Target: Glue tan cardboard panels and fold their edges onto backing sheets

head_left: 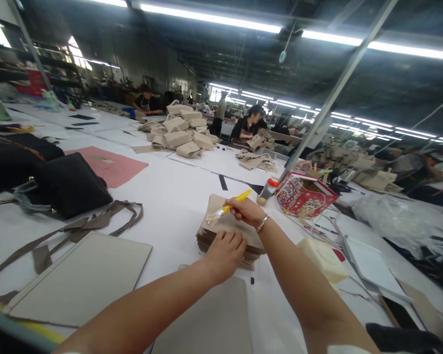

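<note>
My right hand (246, 211) is closed round a yellow-handled brush (239, 196), whose whitish bristles touch the top sheet of a stack of beige-brown pieces (216, 204). On the near side of that stack rests my left hand (227, 250), palm down, fingers bent slightly over the top and holding nothing that shows. A grey-beige panel (214, 319) lies flat under my left forearm, and a similar panel (84, 275) is at the left.
Black bags (70, 182) and grey straps (92, 223) lie left. A red box (304, 196), a red-lidded jar (268, 191) and a cream block (323, 260) stand right. Beyond are a pink sheet (107, 164), piled beige pieces (182, 130) and people seated at the tables.
</note>
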Tool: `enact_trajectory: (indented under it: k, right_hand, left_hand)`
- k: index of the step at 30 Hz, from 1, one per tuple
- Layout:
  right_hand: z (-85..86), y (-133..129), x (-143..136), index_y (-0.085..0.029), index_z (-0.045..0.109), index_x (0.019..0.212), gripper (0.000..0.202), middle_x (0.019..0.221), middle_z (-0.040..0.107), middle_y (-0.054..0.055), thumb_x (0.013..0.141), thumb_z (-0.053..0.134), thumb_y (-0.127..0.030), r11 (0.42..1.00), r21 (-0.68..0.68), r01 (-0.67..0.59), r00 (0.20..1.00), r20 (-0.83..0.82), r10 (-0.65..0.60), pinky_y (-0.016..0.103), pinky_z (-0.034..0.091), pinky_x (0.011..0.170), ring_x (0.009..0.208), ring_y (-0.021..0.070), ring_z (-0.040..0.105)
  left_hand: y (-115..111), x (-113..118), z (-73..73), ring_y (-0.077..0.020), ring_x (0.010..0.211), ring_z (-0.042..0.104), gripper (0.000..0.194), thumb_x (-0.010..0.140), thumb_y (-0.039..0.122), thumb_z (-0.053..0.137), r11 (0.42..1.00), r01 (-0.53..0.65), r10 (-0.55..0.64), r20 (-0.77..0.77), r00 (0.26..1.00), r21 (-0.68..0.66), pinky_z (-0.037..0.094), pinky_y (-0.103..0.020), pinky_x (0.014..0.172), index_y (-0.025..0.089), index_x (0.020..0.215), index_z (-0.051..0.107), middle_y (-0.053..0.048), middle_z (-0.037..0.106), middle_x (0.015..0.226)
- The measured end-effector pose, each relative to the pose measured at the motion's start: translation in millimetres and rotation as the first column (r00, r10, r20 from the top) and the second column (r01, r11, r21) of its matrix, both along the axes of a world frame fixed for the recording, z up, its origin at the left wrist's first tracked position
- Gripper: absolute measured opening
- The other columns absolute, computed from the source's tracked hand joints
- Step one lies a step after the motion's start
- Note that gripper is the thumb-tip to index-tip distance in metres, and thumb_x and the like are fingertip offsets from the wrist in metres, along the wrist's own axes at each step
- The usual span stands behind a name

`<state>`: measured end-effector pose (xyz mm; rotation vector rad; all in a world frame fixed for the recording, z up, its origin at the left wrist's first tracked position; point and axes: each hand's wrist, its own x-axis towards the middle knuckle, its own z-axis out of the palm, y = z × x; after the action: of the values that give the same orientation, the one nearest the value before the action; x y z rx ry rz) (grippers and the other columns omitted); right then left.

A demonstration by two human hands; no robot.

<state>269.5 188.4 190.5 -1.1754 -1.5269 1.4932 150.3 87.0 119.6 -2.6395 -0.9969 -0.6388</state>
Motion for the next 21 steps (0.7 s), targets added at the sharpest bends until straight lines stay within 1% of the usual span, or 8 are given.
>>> enact_trajectory:
  k: [3,5,8,10,12,15,18,21]
  right_hand:
    - [6.1,8,9,-0.015,0.059,0.076,0.03,0.046,0.045,-0.007,0.07,0.065,-0.044,0.997,0.024,0.074,0.994,-0.087,-0.071,0.014,0.02,0.031,0.033,0.0015,0.03]
    - [17.3,1,22,-0.016,0.059,0.084,0.034,0.049,0.047,-0.007,0.073,0.061,-0.049,0.98,0.093,0.174,0.97,-0.185,-0.155,0.013,0.024,0.032,0.034,0.001,0.032]
    - [35.4,-28,52,-0.02,0.056,0.099,0.043,0.062,0.058,-0.004,0.075,0.056,-0.056,0.908,0.257,0.33,0.927,-0.271,-0.26,0.015,0.034,0.036,0.038,0.0033,0.045]
    - [40.7,-54,72,-0.023,0.052,0.108,0.047,0.074,0.064,-0.001,0.076,0.053,-0.058,0.852,0.346,0.392,0.917,-0.221,-0.332,0.018,0.043,0.041,0.046,0.0072,0.056]
    - [37.1,-81,89,-0.024,0.047,0.111,0.047,0.082,0.066,0.001,0.078,0.052,-0.057,0.813,0.389,0.433,0.9,-0.129,-0.417,0.021,0.048,0.047,0.054,0.011,0.062]
    - [19.0,-110,106,-0.023,0.046,0.103,0.038,0.084,0.066,0.003,0.081,0.05,-0.053,0.774,0.447,0.448,0.864,0.005,-0.503,0.025,0.051,0.055,0.062,0.0135,0.065]
    - [-0.3,-125,118,-0.022,0.046,0.093,0.028,0.088,0.065,0.004,0.083,0.048,-0.048,0.736,0.562,0.377,0.838,0.132,-0.53,0.03,0.052,0.066,0.074,0.0147,0.065]
    - [-10.3,-131,125,-0.023,0.046,0.092,0.024,0.09,0.065,0.004,0.085,0.046,-0.046,0.679,0.637,0.364,0.789,0.176,-0.588,0.033,0.052,0.07,0.08,0.0157,0.063]
  left_hand:
    - [7,-4,2.3,-0.0234,0.106,0.049,0.033,0.089,0.028,0.04,1.0,0.018,-0.018,0.0,1.0,-0.01,0.037,-0.039,0.085,0.017,0.119,0.048,-0.012,0.054,0.122]
    - [14,-14,5.9,-0.0239,0.11,0.047,0.037,0.084,0.032,0.05,1.0,-0.008,0.008,0.035,0.999,-0.014,0.036,-0.04,0.088,0.019,0.119,0.048,-0.01,0.051,0.128]
    - [29,-40,13.7,-0.0277,0.119,0.041,0.055,0.073,0.032,0.065,0.994,-0.098,0.101,0.076,0.992,-0.037,0.029,-0.044,0.097,0.022,0.123,0.046,-0.011,0.048,0.132]
    - [40,-57,19.3,-0.0269,0.109,0.049,0.048,0.071,0.027,0.065,0.991,-0.103,0.105,0.024,0.994,-0.08,0.032,-0.043,0.095,0.022,0.117,0.051,-0.01,0.057,0.118]
    - [47,-69,25.1,-0.026,0.098,0.054,0.038,0.071,0.022,0.062,0.993,-0.068,0.064,-0.043,0.997,-0.101,0.035,-0.042,0.09,0.022,0.109,0.055,-0.008,0.062,0.104]
    - [51,-76,33.7,-0.0264,0.094,0.056,0.029,0.07,0.019,0.059,0.995,0.009,-0.017,-0.072,0.997,-0.104,0.035,-0.043,0.09,0.022,0.099,0.06,-0.007,0.063,0.094]
    - [55,-75,42.2,-0.0263,0.093,0.056,0.024,0.068,0.021,0.058,0.99,0.058,-0.067,-0.063,0.996,-0.132,0.034,-0.043,0.092,0.022,0.091,0.063,-0.007,0.064,0.089]
    - [62,-73,52.8,-0.0243,0.086,0.057,0.019,0.068,0.025,0.057,0.975,0.092,-0.11,-0.08,0.991,-0.201,0.039,-0.038,0.083,0.021,0.085,0.065,-0.006,0.064,0.084]
